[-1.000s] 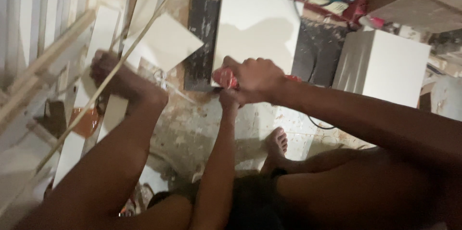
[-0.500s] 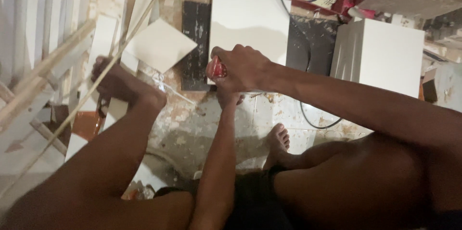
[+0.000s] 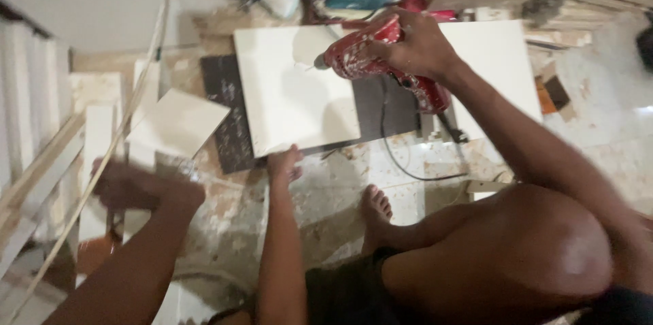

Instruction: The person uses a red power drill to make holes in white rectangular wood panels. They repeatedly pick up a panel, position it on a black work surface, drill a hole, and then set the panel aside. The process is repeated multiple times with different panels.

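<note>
Red drill (image 3: 381, 66) clasped in right hand (image 3: 415, 46) above tile (image 3: 292, 100)

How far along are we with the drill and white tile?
Laid out: the white tile lies flat on a dark slab. In hand: the right hand grips a red drill, its bit pointed at the tile. The left hand is blurred, aside. Left: no hole shows in the tile yet.

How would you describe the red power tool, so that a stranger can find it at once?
Start at the large cream tile lying on the dark slab in the middle of the floor. Just above its right edge, the right hand grips the drill. It alone is red, splashed with white, trailing a black cord.
</note>
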